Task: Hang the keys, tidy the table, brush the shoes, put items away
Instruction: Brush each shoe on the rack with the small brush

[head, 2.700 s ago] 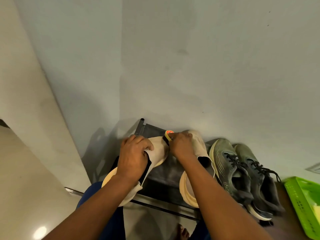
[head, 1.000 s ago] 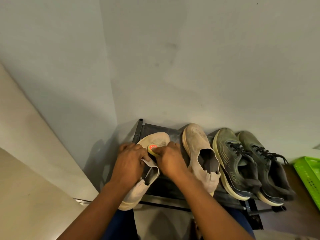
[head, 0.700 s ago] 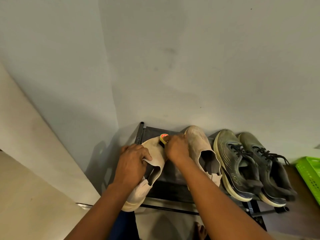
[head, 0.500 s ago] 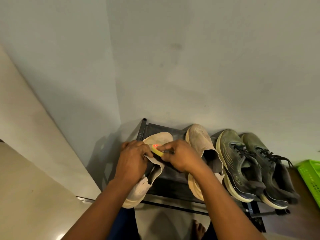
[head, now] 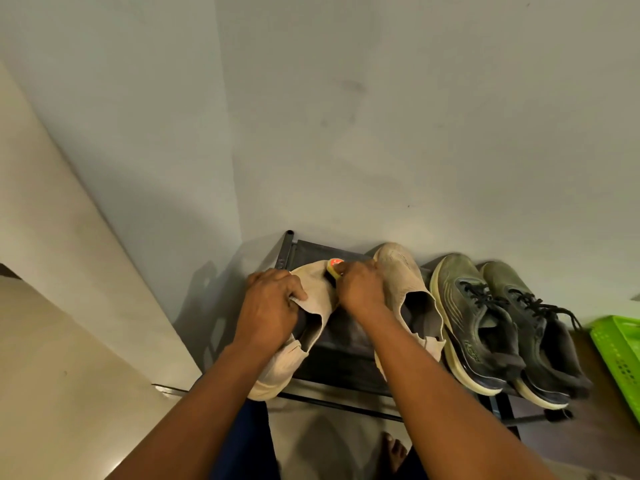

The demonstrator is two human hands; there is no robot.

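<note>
A view from above, looking down at a dark shoe rack (head: 346, 344) set in the corner of a pale wall. At the rack's left end, the person's left hand (head: 270, 306) grips a beige slip-on shoe (head: 313, 289) by the rim of its opening, thumb curled over the edge, holding it tilted with its heel past the rack's front edge. Just to the right, the right hand (head: 360, 289) is clenched around a small brush with a yellow and red top (head: 334, 266), pressed against the toe of that shoe. Beside it the matching beige shoe (head: 405, 289) rests on the rack. Next come two dark green lace-up trainers (head: 485, 323), side by side. At the far right edge sits a bright green basket (head: 620, 351).
</note>
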